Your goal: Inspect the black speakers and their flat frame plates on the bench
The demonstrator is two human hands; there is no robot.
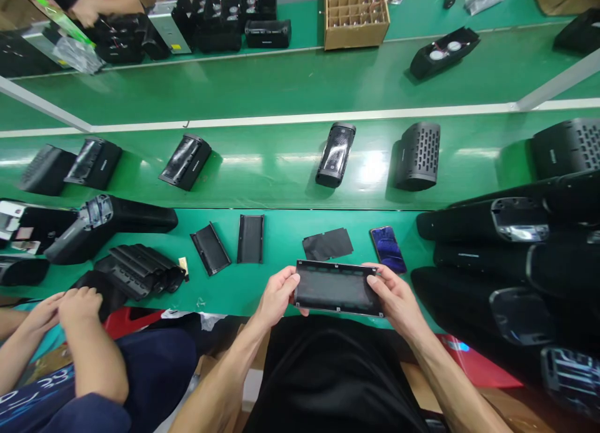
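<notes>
Just above my lap I hold a black speaker grille panel (338,289) level, its hollow inner side up. Small tabs line its long edges and dark mesh covers the inside. My left hand (280,295) grips its left end, thumb on the rim. Round the right end is my right hand (394,293), thumb on the inner face. Beyond the panel lie a flat black mesh sheet (328,243) and a phone (388,250). Two similar black panels, one tilted (210,248) and one straight (250,238), rest on the green table to the left.
A co-worker's hands (77,308) are at the left, near a stack of curved black panels (145,270). Black speakers, such as a perforated one (418,157), stand on the green conveyor (262,164). Large black housings (510,258) crowd the right. Across sits a divided cardboard box (356,38).
</notes>
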